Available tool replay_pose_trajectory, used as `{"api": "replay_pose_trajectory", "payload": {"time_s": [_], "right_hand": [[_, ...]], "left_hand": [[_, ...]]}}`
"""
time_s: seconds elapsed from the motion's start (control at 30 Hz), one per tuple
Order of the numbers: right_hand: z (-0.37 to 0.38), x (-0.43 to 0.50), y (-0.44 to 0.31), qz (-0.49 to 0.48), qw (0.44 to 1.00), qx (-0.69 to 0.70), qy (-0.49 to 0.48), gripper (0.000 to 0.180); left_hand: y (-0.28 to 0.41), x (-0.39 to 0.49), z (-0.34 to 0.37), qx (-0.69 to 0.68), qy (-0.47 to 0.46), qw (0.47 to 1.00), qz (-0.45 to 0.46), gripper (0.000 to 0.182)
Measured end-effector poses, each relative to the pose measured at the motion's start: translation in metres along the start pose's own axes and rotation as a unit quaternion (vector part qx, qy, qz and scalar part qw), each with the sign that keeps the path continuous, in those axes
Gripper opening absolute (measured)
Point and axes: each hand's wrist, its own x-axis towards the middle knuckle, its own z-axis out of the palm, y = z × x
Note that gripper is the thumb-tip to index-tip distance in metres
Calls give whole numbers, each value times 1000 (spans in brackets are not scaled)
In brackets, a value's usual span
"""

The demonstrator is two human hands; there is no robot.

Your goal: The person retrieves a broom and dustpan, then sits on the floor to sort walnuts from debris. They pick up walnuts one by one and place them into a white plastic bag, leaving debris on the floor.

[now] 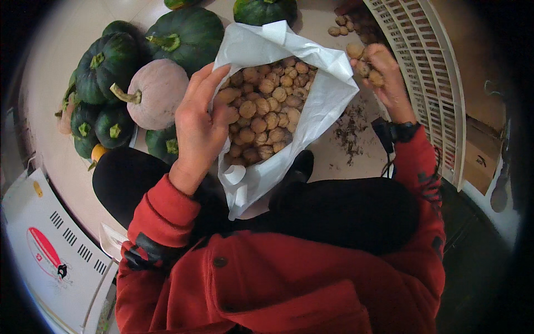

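A white plastic bag (329, 87) full of walnuts (267, 110) stands open on the floor between the knees. My left hand (202, 121) grips the bag's left rim, fingers on the edge and thumb inside by the nuts. Right of the bag, my right hand (386, 75) holds several walnuts (375, 78) in its fingers, above the floor and beside a plastic crate. A few loose walnuts (343, 26) lie on the floor beyond that hand.
Dark green pumpkins (185, 37) and a pale pink pumpkin (160, 94) sit at the left. A cream slatted plastic crate (448, 83) stands at the right. Dark debris (352, 129) is scattered on the floor. At the lower left is a white box (46, 267) with printing.
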Motion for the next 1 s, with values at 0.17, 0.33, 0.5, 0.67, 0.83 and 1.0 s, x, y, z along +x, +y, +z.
{"api": "replay_pose_trajectory", "payload": {"time_s": [0.17, 0.33, 0.5, 0.67, 0.83, 1.0], "right_hand": [[94, -11, -65, -251, 910, -170, -283, 19], [108, -14, -74, -166, 886, -293, -319, 17], [7, 41, -37, -119, 985, -101, -76, 18], [-71, 72, 110, -151, 847, -509, 18, 37], [-88, 52, 178, 10, 877, -479, 40, 51], [-80, 53, 173, 52, 876, -477, 49, 46]], "left_hand": [[3, -2, -5, -17, -21, 999, -39, 54], [1, -5, -10, -17, -22, 999, -46, 54], [-1, -7, -11, -11, -24, 999, -32, 55], [-2, -4, -7, 38, -2, 999, 11, 51], [2, -5, -10, -5, -40, 998, -57, 54], [5, -4, -11, -17, -41, 994, -98, 54]]}}
